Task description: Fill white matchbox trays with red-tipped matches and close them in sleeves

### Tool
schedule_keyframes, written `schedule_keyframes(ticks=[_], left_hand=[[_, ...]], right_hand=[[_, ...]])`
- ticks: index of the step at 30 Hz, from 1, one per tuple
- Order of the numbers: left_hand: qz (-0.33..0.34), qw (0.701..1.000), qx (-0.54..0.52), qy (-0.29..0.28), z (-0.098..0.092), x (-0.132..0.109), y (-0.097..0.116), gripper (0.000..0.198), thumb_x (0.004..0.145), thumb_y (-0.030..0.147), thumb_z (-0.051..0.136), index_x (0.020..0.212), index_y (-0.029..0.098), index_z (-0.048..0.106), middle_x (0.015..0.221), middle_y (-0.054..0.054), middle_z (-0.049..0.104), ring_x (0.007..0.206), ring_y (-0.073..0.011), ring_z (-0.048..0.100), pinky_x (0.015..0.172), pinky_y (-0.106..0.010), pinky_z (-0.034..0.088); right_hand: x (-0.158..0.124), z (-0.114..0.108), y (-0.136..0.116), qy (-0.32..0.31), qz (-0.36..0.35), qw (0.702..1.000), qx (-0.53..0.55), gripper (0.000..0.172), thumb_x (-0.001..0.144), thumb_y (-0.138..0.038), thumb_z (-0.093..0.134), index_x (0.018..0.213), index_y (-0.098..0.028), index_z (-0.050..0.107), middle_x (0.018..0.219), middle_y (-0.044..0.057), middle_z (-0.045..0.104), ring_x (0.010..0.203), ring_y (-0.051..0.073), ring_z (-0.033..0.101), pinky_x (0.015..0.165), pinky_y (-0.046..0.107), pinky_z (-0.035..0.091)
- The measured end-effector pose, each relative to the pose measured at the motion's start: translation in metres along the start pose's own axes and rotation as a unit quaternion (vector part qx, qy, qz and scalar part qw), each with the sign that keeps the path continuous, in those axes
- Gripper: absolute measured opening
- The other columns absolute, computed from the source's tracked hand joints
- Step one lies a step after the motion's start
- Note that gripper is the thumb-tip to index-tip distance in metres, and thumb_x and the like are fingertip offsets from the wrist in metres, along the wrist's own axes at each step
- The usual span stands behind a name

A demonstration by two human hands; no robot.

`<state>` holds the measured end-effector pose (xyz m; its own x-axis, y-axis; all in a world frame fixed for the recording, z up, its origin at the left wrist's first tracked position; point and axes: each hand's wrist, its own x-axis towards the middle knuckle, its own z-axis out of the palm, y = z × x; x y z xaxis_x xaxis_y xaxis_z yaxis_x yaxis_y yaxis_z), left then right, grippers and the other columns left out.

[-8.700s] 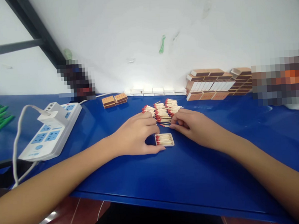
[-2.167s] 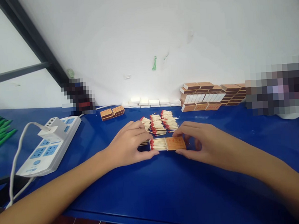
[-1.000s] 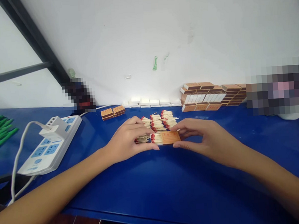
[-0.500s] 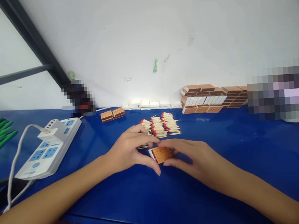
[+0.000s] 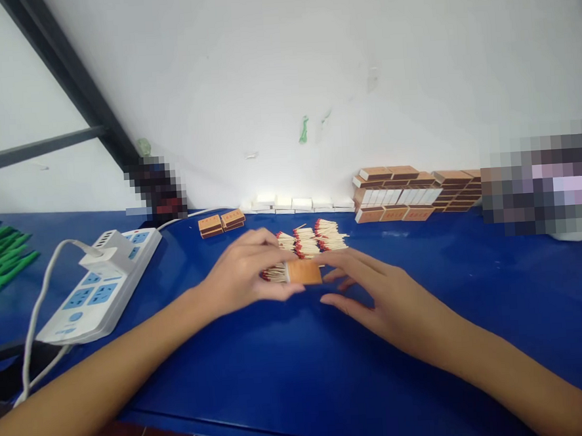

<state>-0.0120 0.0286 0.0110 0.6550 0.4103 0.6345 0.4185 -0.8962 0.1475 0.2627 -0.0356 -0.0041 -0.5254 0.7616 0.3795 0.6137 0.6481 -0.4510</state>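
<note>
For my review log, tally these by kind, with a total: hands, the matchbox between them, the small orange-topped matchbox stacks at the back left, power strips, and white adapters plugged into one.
Left hand and right hand: 2
Matchbox between them: 1
Small matchbox stacks: 2
Power strip: 1
White adapter: 1
Total: 7

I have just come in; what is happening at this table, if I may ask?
A person at a blue table grips an orange matchbox in the left hand. The right hand is spread by the box's right end; whether it touches is unclear. Loose matches lie in heaps just beyond, and small white boxes and stacked matchboxes line the wall.
</note>
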Motion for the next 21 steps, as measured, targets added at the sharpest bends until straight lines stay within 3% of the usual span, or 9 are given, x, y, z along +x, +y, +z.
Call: schedule_keyframes(ticks=[4,6,9,14,17,21], left_hand=[[-0.165,0.980,0.101,0.046,-0.030,-0.002,-0.054,0.036,0.089,0.048,0.077,0.110,0.020,0.078,0.100,-0.007,0.069,0.084,-0.0183,0.066,0.081,-0.033,0.055],[-0.236,0.958,0.162,0.031,-0.044,-0.008,-0.082,0.034,0.090,0.048,0.075,0.110,0.021,0.078,0.101,-0.008,0.071,0.097,-0.0234,0.066,0.093,-0.038,0.053],[-0.308,0.928,0.207,-0.021,-0.059,-0.019,-0.109,0.038,0.090,0.053,0.071,0.110,0.021,0.076,0.104,-0.010,0.073,0.101,-0.0274,0.066,0.096,-0.041,0.052],[-0.307,0.927,0.203,-0.081,-0.086,-0.023,-0.117,0.049,0.088,0.064,0.063,0.108,0.022,0.076,0.105,-0.010,0.078,0.103,-0.0308,0.068,0.091,-0.039,0.051],[-0.363,0.908,0.175,-0.115,-0.105,-0.024,-0.117,0.053,0.083,0.070,0.064,0.105,0.022,0.076,0.103,-0.008,0.079,0.097,-0.0288,0.071,0.085,-0.036,0.050],[-0.391,0.896,0.150,-0.149,-0.112,-0.029,-0.121,0.056,0.078,0.070,0.066,0.105,0.022,0.077,0.106,-0.008,0.079,0.099,-0.0287,0.071,0.083,-0.034,0.051]], right_hand=[[0.004,-0.005,0.014,0.021,0.002,0.999,-0.043,0.034,0.102,-0.032,0.061,0.136,-0.027,0.056,0.134,0.008,0.066,0.097,0.021,0.073,0.083,0.039,0.062],[0.006,-0.008,0.020,0.017,-0.005,0.999,-0.047,0.029,0.103,-0.029,0.060,0.131,-0.026,0.059,0.132,0.008,0.065,0.099,0.021,0.071,0.085,0.039,0.061],[0.006,-0.009,0.026,0.007,-0.010,0.999,-0.036,0.020,0.102,-0.025,0.059,0.122,-0.025,0.062,0.125,0.008,0.066,0.094,0.019,0.069,0.081,0.037,0.059],[0.006,-0.013,0.028,0.002,-0.004,1.000,-0.024,0.014,0.101,-0.023,0.058,0.114,-0.023,0.065,0.119,0.008,0.067,0.088,0.017,0.068,0.078,0.036,0.057],[0.006,-0.016,0.026,-0.009,0.002,1.000,-0.028,0.014,0.101,-0.024,0.057,0.112,-0.022,0.066,0.118,0.009,0.067,0.089,0.018,0.069,0.080,0.037,0.057],[0.006,-0.019,0.024,-0.013,0.005,0.999,-0.034,0.014,0.101,-0.024,0.058,0.112,-0.022,0.065,0.118,0.009,0.067,0.092,0.019,0.068,0.085,0.039,0.057]])
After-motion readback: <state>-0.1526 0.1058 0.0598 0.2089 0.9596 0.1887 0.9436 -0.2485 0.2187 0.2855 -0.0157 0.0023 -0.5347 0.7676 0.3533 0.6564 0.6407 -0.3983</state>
